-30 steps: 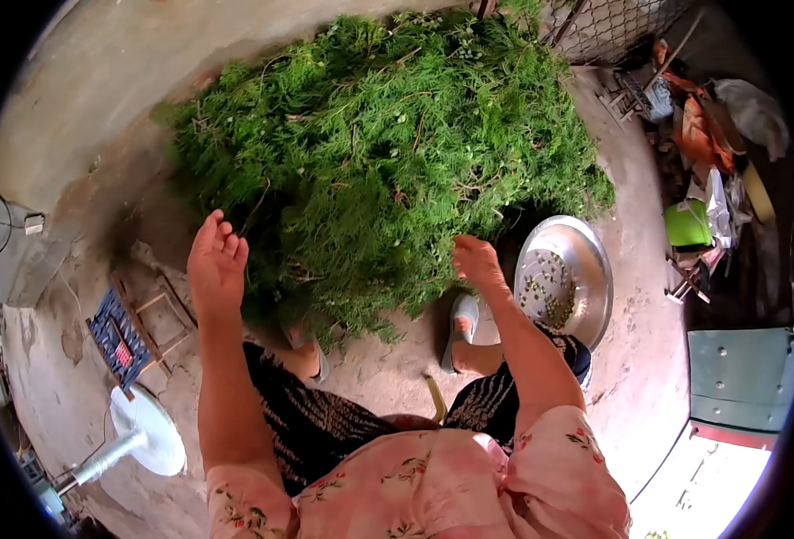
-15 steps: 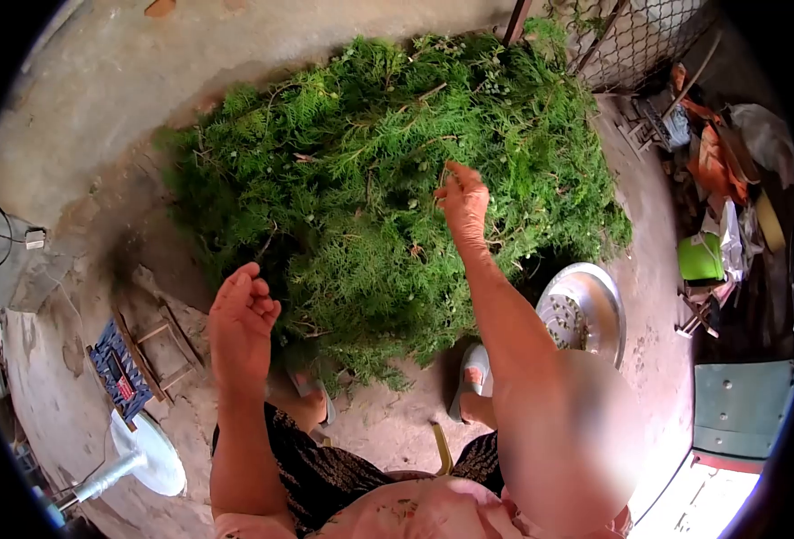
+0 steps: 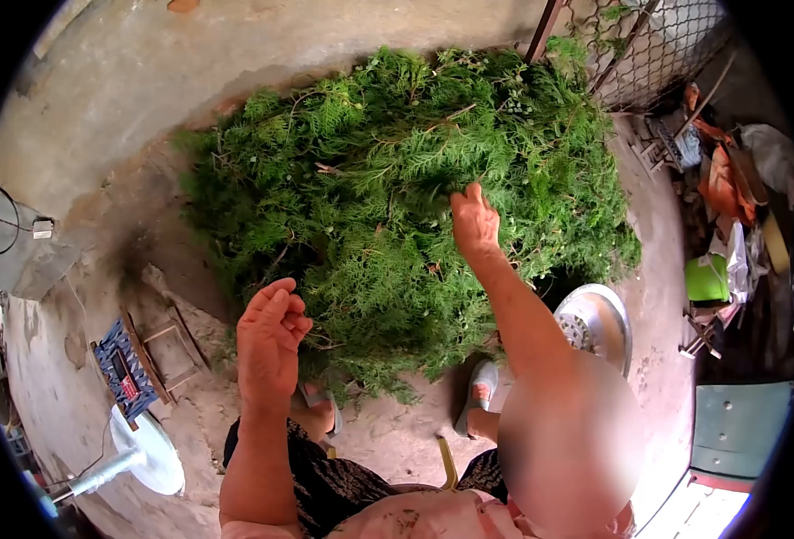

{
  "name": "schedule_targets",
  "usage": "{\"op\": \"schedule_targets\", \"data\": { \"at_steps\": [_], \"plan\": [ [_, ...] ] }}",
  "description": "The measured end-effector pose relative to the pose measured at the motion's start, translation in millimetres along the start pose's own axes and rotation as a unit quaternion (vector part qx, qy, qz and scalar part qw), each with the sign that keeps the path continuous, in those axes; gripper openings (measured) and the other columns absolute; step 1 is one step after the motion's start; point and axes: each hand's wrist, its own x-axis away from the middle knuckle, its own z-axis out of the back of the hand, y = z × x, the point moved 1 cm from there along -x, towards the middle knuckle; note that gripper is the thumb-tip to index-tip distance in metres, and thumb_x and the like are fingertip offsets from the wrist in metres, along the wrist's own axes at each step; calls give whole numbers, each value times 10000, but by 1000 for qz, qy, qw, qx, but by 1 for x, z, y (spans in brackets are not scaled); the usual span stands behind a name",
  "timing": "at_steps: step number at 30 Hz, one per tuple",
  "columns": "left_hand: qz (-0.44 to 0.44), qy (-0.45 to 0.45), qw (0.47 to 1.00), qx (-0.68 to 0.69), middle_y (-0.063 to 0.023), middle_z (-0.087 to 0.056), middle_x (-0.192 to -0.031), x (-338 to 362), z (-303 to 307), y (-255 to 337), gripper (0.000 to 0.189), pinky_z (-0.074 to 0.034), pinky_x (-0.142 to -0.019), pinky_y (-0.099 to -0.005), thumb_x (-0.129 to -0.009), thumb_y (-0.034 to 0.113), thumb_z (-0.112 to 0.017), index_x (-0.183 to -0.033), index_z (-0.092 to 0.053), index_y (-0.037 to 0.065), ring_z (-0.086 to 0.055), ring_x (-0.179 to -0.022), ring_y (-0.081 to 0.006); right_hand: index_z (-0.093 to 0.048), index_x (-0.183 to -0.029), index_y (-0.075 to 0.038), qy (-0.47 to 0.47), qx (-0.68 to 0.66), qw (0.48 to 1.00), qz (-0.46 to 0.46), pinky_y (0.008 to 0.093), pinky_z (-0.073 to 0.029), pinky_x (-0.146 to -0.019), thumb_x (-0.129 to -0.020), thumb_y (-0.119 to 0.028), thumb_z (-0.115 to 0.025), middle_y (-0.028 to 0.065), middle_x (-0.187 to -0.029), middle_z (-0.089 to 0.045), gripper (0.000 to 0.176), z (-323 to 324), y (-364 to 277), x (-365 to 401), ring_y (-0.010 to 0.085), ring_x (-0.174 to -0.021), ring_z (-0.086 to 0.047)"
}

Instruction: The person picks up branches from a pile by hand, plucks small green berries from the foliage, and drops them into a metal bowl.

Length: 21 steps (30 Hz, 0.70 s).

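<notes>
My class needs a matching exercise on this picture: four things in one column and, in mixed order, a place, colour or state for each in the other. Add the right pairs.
Things
1. Right hand
2. Left hand
3. Metal basin
4. Slippers

Descriptions
A. Silver; near the lower right edge of the pile of evergreen branches
B. Grey; worn
C. Fingers curled; near the pile's lower left edge in the picture
D. Reaching over the middle of the pile

Right pairs: 1-D, 2-C, 3-A, 4-B
</notes>
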Motion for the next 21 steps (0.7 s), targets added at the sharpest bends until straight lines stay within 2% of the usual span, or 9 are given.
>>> {"op": "schedule_targets", "data": {
  "at_steps": [2,5,6,9,14,15,17,20,21],
  "plan": [
    [0,-7,1000,17,-36,-598,-771,1,-1,0,180,-469,-614,-225,-866,107,-555,-1013,-575,4,-542,-638,-99,-570,-817,-42,5,54,998,17,398,-499,-638,-701,17,-568,129,-1049,-490,129,-2,5,18,295,-846,-558],
    [3,-9,1000,-5,-2,-583,-777,4,-4,0,181,-438,-627,-234,-889,137,-525,-1031,-566,32,-500,-624,-76,-574,-851,-47,50,54,995,61,418,-495,-667,-709,4,-556,145,-1084,-492,152,-15,14,46,309,-874,-549],
    [9,-8,1000,-7,0,-582,-776,4,-5,-1,178,-438,-627,-233,-886,134,-530,-1026,-569,32,-499,-625,-76,-582,-858,-48,56,-61,994,74,433,-492,-682,-695,77,-501,144,-1133,-498,221,-19,21,51,397,-856,-566],
    [14,-14,1000,-13,2,-579,-775,7,-8,-4,168,-439,-627,-232,-882,128,-535,-1014,-576,32,-500,-627,-78,-581,-874,-41,49,-175,983,36,424,-488,-710,-699,83,-491,171,-1075,-524,233,-14,19,57,419,-846,-561],
    [15,-19,1000,-14,-9,-579,-774,10,-11,-8,156,-445,-624,-233,-882,118,-532,-995,-582,24,-515,-636,-89,-581,-943,-19,239,-83,965,65,214,-476,-362,-718,165,-428,123,-1008,-592,328,-1,0,15,190,-611,-615],
    [19,-19,999,-19,-17,-580,-774,9,-9,-9,155,-448,-622,-234,-881,113,-530,-994,-580,19,-522,-640,-93,-559,-1015,-26,133,-72,988,-20,270,-520,-514,-723,144,-448,113,-1095,-555,355,10,-5,0,214,-777,-618],
    [20,-15,999,-26,-26,-581,-774,8,-9,-9,155,-450,-620,-234,-880,108,-529,-993,-578,13,-528,-644,-97,-545,-1078,-73,111,54,992,-37,364,-485,-756,-721,114,-489,108,-1206,-491,407,19,-3,-28,257,-1014,-535],
    [28,0,999,-22,-35,-579,-776,6,-8,-7,153,-450,-618,-236,-880,100,-526,-990,-576,6,-527,-643,-101,-547,-1112,-123,-23,105,994,-29,448,-354,-937,-739,34,-542,100,-1291,-428,405,14,16,-41,320,-1203,-376],
    [29,0,999,-25,-34,-577,-777,5,-9,-7,153,-449,-618,-237,-880,101,-526,-990,-575,8,-522,-636,-101,-597,-986,-77,14,76,997,-7,482,-304,-976,-764,-14,-533,132,-1291,-439,240,7,26,-35,345,-1230,-355]
  ]
}}
